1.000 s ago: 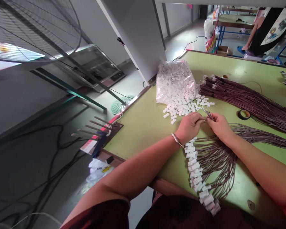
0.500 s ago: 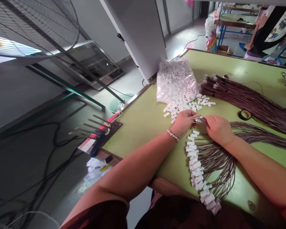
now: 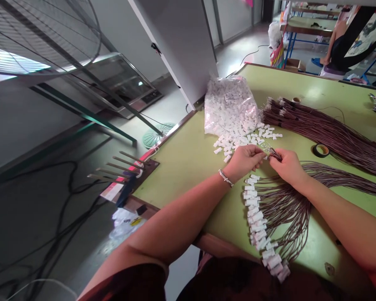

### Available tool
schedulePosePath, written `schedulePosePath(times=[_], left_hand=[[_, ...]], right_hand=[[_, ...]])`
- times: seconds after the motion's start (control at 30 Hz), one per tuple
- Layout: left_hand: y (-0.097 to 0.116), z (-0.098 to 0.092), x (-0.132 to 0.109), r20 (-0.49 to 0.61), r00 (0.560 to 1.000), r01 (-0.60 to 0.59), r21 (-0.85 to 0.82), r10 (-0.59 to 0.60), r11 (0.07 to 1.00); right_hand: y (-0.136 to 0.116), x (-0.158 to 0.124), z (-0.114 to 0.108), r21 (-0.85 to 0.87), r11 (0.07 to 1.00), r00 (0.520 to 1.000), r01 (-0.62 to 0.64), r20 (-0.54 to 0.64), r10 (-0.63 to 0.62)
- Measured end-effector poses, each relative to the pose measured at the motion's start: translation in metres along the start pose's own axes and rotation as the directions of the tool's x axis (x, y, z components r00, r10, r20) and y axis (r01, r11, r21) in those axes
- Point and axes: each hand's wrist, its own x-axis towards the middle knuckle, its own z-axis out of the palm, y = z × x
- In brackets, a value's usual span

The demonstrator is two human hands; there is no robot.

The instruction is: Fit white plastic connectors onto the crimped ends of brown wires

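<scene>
My left hand (image 3: 245, 161) and my right hand (image 3: 287, 166) meet over the green table (image 3: 188, 163), fingers pinched together. My right hand grips the bare metal-tipped ends of a thin brown wire bundle (image 3: 272, 151). My left hand pinches something small at those tips; I cannot make it out. Loose white plastic connectors (image 3: 242, 141) lie just beyond my hands, spilled from a clear bag of connectors (image 3: 230, 106). Below my hands a row of brown wires with white connectors fitted (image 3: 259, 223) curves toward me.
Long bundles of brown wires (image 3: 326, 131) lie across the table's right side, with a tape roll (image 3: 320, 150) between them. A metal comb rack (image 3: 122, 169) sticks out at the table's left corner. A person (image 3: 341, 39) sits at another table behind. Cables run over the floor.
My hands dipped toward the table with the wire tips pointing left, then rose back near the loose connectors, the tips angled up. One more connector-fitted wire lies at the top of the row.
</scene>
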Motion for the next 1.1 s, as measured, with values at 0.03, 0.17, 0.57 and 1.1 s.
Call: schedulePosePath(times=[0.03,0.17,0.57,1.1], left_hand=[[0.000,0.001,-0.001,-0.009,1.000,-0.007,0.029,0.008,1.000],[0.000,0.005,-0.003,-0.043,0.998,-0.046,0.125,0.052,0.991],[-0.007,-0.009,0.007,-0.033,0.998,-0.054,0.036,0.055,0.998],[-0.006,-0.015,0.005,-0.029,0.998,-0.054,-0.035,0.053,0.998]], right_hand=[[0.000,-0.001,0.001,-0.025,1.000,1.000,0.011,-0.010,-0.011],[0.002,-0.002,0.004,-0.105,0.994,0.999,0.035,-0.033,-0.038],[0.000,0.002,-0.001,0.046,0.995,0.996,-0.090,0.018,0.089],[0.002,0.003,-0.005,0.159,0.980,0.993,-0.121,0.031,0.117]])
